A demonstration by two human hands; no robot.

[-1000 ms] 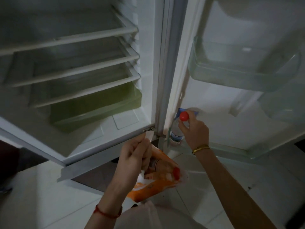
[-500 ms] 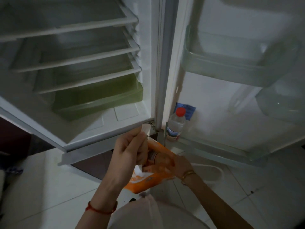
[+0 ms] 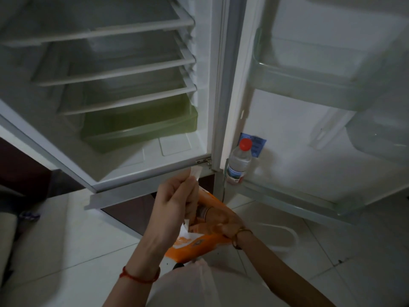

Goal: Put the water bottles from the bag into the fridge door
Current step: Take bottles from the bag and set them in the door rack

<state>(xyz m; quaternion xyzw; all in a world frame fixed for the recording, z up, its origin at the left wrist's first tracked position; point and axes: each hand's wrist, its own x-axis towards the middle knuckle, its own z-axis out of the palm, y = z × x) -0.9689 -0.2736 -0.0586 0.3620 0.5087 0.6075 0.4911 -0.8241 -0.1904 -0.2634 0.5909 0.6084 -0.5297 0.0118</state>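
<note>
One water bottle in door shelf, well apart from bag-buried right hand

No text is reading clearly anywhere in the head view. A blue sticker is sitting on the inner wall of the fridge door, near its lower hinge-side corner, and its print is showing only as faint dark lines, too blurred to make out. The water bottle standing in the door's bottom rack, at the hinge-side end, is wearing a label band with blue, white and red areas, but no word or brand on it is coming through. The orange bag is carrying small white marks and a pale patch on its side; these too are staying illegible.
</note>
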